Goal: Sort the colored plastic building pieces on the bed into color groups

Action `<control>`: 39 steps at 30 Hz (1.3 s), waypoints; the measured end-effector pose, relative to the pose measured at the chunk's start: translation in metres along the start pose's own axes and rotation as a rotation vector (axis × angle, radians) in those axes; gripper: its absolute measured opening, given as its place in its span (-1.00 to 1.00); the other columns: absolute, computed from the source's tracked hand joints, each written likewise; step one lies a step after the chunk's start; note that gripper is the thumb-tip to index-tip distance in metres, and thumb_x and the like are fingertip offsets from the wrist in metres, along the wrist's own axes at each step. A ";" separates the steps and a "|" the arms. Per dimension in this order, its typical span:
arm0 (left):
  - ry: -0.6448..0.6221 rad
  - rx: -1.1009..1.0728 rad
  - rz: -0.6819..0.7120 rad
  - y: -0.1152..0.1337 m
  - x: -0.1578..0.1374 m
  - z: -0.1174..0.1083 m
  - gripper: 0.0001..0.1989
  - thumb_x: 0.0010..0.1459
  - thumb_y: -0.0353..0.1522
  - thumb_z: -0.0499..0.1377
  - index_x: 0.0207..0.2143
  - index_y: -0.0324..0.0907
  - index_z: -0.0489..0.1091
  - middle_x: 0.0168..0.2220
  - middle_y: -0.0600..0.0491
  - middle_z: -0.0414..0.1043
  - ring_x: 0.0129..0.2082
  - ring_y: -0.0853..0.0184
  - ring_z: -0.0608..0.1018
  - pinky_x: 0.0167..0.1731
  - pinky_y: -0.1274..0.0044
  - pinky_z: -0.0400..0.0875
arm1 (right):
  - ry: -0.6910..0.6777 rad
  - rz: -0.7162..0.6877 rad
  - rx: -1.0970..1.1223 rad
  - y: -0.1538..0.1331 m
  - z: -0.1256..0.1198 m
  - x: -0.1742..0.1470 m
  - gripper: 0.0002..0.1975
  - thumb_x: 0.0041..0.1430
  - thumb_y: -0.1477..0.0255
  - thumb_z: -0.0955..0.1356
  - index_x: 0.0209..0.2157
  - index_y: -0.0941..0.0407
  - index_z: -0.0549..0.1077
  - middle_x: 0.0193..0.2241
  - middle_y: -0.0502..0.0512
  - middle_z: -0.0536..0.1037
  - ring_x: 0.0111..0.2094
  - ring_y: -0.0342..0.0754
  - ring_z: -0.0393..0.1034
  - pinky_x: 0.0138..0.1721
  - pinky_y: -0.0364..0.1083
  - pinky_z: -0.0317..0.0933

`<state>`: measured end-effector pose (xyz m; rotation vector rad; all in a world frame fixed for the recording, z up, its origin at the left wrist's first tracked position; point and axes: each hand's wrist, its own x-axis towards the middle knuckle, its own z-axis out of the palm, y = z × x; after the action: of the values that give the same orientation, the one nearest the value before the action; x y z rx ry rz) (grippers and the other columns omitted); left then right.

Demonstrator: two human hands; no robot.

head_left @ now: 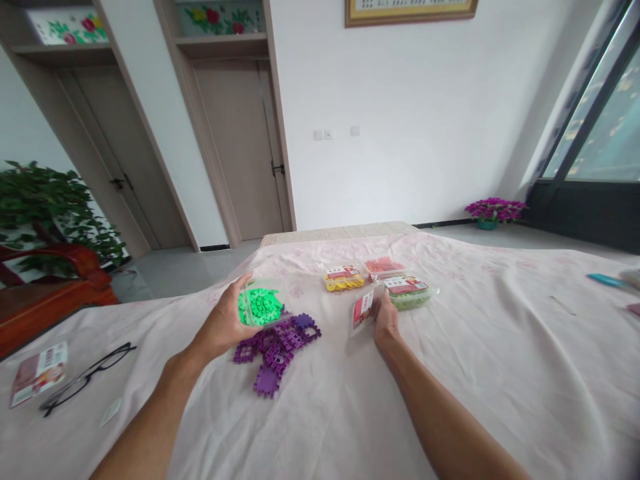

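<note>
My left hand (226, 317) grips a clear plastic box (280, 293) tilted over the bed, with bright green toy pieces (263, 305) inside. Below and beside it lies a pile of purple interlocking plastic pieces (280, 347). My right hand (385, 317) is closed on a clear plastic lid (363, 312) with a red and white label, held upright. Just beyond that hand sit a labelled box of pale green pieces (410, 300), a box of yellow pieces (345, 283) and a box of orange-pink pieces (384, 265).
A pale patterned sheet (475, 373) covers the surface. At left lie black-framed glasses (87, 379) and a red and white label card (40, 375). A thin stick (563, 305) and a blue item (607, 280) lie at right. A red wooden chair (60, 293) stands beyond the left edge.
</note>
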<state>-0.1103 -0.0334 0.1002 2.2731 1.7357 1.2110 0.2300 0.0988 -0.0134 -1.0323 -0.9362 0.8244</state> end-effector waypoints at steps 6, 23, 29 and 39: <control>-0.199 0.266 0.213 0.001 0.007 -0.019 -0.07 -0.10 -0.38 0.31 0.31 -0.06 0.00 0.22 -0.07 0.22 0.21 0.04 0.30 0.17 0.22 0.25 | -0.170 -0.014 -0.072 -0.004 0.005 -0.015 -0.34 0.17 -0.17 0.11 -0.62 0.11 0.32 -0.70 -0.01 0.28 -0.64 -0.13 0.10 -0.57 -0.10 0.01; 0.022 0.386 0.534 0.033 0.015 -0.011 -0.15 0.04 -0.55 0.19 0.34 -0.05 -0.08 0.27 -0.08 0.17 0.30 0.09 0.20 0.24 0.16 0.20 | -0.147 0.180 0.061 -0.010 0.003 -0.013 -0.48 -0.02 0.26 0.38 -0.01 0.18 0.44 -0.51 -0.05 0.47 -0.55 -0.15 0.26 -0.54 -0.18 0.11; 0.233 0.190 0.243 0.022 -0.015 0.065 -0.06 -0.01 -0.38 0.33 0.33 -0.12 -0.11 0.25 -0.17 0.15 0.25 0.02 0.26 0.20 0.15 0.25 | -0.316 0.306 0.216 -0.033 0.022 -0.034 -0.31 -0.12 0.38 0.36 0.14 0.19 0.29 -0.63 -0.15 0.36 -0.69 -0.21 0.12 -0.71 -0.22 -0.05; 0.316 0.173 0.206 0.022 -0.041 0.118 -0.05 0.03 -0.23 0.33 0.34 -0.19 -0.11 0.22 -0.27 0.19 0.22 -0.02 0.29 0.12 0.12 0.30 | -0.555 0.627 0.070 -0.065 0.048 -0.077 -0.35 -0.13 0.47 0.32 0.10 0.17 0.25 -0.64 -0.10 0.41 -0.67 -0.13 0.33 -0.75 -0.25 0.10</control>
<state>-0.0255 -0.0271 0.0056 2.5281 1.7998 1.5949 0.1646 0.0258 0.0409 -1.0675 -1.0403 1.7166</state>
